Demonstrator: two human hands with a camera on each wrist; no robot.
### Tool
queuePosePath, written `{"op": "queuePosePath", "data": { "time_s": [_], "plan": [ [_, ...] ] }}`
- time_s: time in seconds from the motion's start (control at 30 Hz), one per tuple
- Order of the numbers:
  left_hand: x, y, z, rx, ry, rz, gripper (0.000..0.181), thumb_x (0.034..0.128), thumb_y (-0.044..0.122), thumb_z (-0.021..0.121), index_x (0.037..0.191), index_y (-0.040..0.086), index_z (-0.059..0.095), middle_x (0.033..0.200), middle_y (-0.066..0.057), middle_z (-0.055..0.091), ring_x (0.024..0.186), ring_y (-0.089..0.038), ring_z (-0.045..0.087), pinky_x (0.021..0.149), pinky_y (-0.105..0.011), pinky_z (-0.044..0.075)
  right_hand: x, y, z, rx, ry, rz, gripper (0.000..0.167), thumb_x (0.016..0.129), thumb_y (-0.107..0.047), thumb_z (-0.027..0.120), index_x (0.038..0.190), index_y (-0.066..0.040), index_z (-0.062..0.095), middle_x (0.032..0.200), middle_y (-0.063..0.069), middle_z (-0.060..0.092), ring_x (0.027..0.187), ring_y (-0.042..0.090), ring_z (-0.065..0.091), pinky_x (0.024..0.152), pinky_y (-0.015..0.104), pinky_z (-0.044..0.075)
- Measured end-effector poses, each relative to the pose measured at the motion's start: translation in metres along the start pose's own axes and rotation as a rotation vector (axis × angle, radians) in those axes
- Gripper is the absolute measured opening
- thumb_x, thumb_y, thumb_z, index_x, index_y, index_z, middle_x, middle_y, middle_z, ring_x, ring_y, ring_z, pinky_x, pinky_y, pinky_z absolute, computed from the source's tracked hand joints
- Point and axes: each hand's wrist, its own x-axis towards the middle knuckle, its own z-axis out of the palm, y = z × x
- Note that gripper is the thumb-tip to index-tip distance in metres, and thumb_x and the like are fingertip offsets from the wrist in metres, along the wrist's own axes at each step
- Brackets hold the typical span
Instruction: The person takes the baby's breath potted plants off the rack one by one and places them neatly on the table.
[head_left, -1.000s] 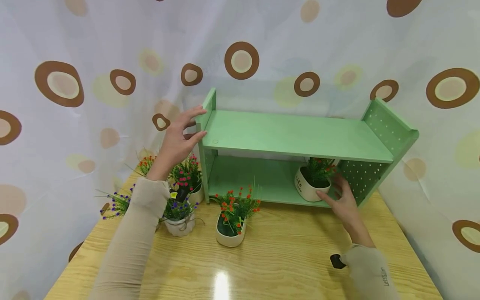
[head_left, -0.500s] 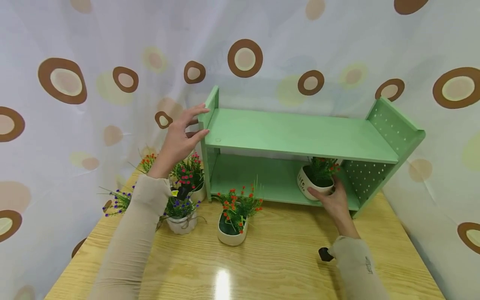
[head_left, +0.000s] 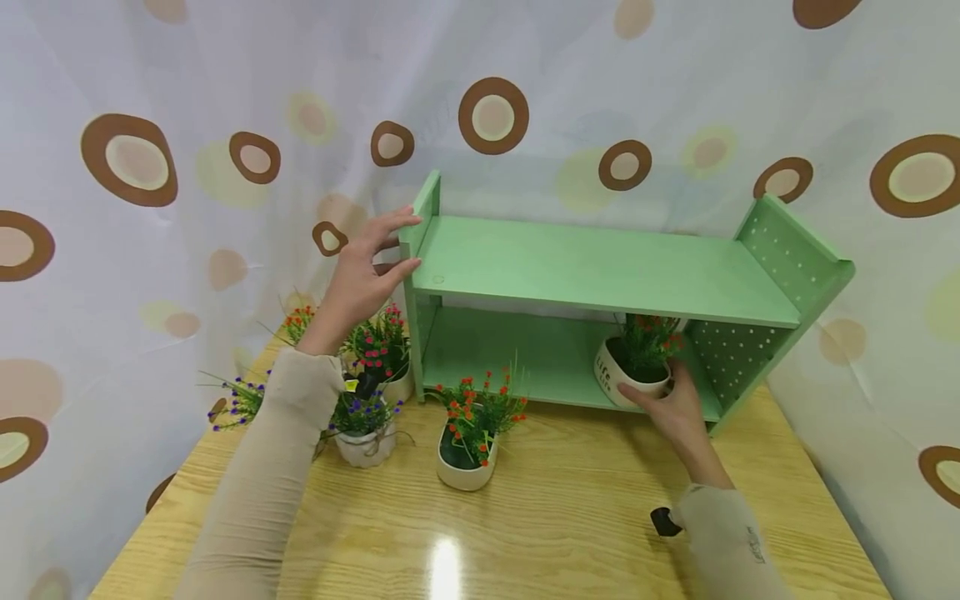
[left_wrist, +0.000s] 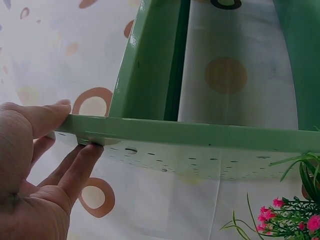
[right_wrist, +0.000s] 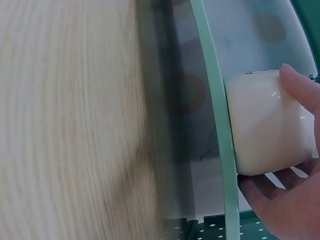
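Observation:
A light-green two-tier shelf [head_left: 600,267] with perforated side panels stands on the wooden table. On its lower board, toward the right end, sits a white pot [head_left: 609,373] with "Life" lettering, holding an artificial plant with red flowers [head_left: 645,333]. My right hand [head_left: 678,410] grips this pot from its right side, thumb across the front. In the right wrist view the pot [right_wrist: 270,125] rests close to the shelf's front edge, fingers curled at its side. My left hand [head_left: 360,271] pinches the upper left side panel [left_wrist: 150,127] between thumb and fingers. The upper board hides some foliage.
A white pot with orange-red flowers [head_left: 465,477] stands on the table [head_left: 555,517] before the shelf. More pots, with purple flowers [head_left: 365,450] and pink flowers [head_left: 397,387], crowd the left, partly behind my left forearm. A patterned curtain [head_left: 525,50] hangs behind.
My right hand has moved left along the pot, its thumb reaching further across the front. The pot stays at nearly the same spot. My left hand keeps its hold on the panel.

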Motion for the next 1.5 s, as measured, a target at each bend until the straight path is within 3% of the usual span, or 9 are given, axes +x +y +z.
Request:
{"op": "queuePosePath", "data": {
  "time_s": [0.27, 0.6, 0.9, 1.13, 1.3, 1.5],
  "plan": [
    [0.001, 0.001, 0.003, -0.009, -0.004, 0.004, 0.052, 0.0993, 0.010, 0.071, 0.149, 0.016, 0.055, 0.166, -0.001, 0.039, 0.138, -0.033, 0.055, 0.103, -0.051, 0.056, -0.019, 0.001, -0.003, -0.009, -0.017, -0.041, 0.107, 0.091, -0.045, 0.079, 0.163, 0.000, 0.015, 0.162, 0.032, 0.028, 0.147, 0.051, 0.033, 0.111, 0.064, 0.042],
    [0.001, 0.002, 0.004, -0.036, 0.000, 0.002, 0.050, 0.0995, 0.012, 0.071, 0.148, 0.017, 0.057, 0.165, 0.006, 0.041, 0.137, -0.033, 0.055, 0.103, -0.052, 0.056, -0.044, -0.004, 0.001, 0.017, -0.065, -0.011, 0.105, 0.089, -0.041, 0.083, 0.162, -0.001, 0.019, 0.159, 0.029, 0.036, 0.143, 0.046, 0.040, 0.111, 0.058, 0.044],
    [0.000, 0.001, 0.005, -0.028, -0.005, 0.003, 0.052, 0.0994, 0.013, 0.071, 0.148, 0.020, 0.057, 0.165, 0.005, 0.040, 0.137, -0.032, 0.056, 0.102, -0.051, 0.057, -0.064, -0.006, 0.005, 0.120, -0.117, -0.079, 0.103, 0.088, -0.028, 0.086, 0.165, -0.011, 0.020, 0.163, 0.022, 0.034, 0.151, 0.047, 0.033, 0.119, 0.063, 0.035],
    [0.002, 0.001, 0.004, -0.018, -0.008, 0.009, 0.052, 0.0994, 0.013, 0.071, 0.148, 0.021, 0.057, 0.165, 0.005, 0.040, 0.138, -0.032, 0.055, 0.103, -0.051, 0.057, -0.081, -0.010, 0.011, 0.171, -0.162, -0.077, 0.098, 0.088, -0.020, 0.085, 0.163, -0.008, 0.022, 0.162, 0.024, 0.035, 0.149, 0.047, 0.036, 0.120, 0.060, 0.036],
    [0.001, 0.001, 0.003, -0.010, -0.005, 0.002, 0.052, 0.0993, 0.012, 0.071, 0.148, 0.023, 0.057, 0.165, 0.004, 0.040, 0.138, -0.031, 0.055, 0.103, -0.050, 0.057, -0.090, -0.009, 0.016, 0.148, -0.175, -0.075, 0.098, 0.087, -0.020, 0.086, 0.162, -0.008, 0.026, 0.161, 0.019, 0.038, 0.146, 0.041, 0.042, 0.117, 0.045, 0.044],
    [0.000, 0.003, 0.003, -0.011, -0.004, 0.002, 0.052, 0.0993, 0.013, 0.071, 0.149, 0.020, 0.056, 0.165, 0.006, 0.040, 0.138, -0.031, 0.054, 0.104, -0.050, 0.056, -0.099, -0.006, 0.025, 0.138, -0.153, -0.087, 0.092, 0.083, -0.018, 0.089, 0.158, -0.007, 0.036, 0.157, 0.016, 0.046, 0.139, 0.027, 0.048, 0.104, 0.010, 0.044]
  ]
}}
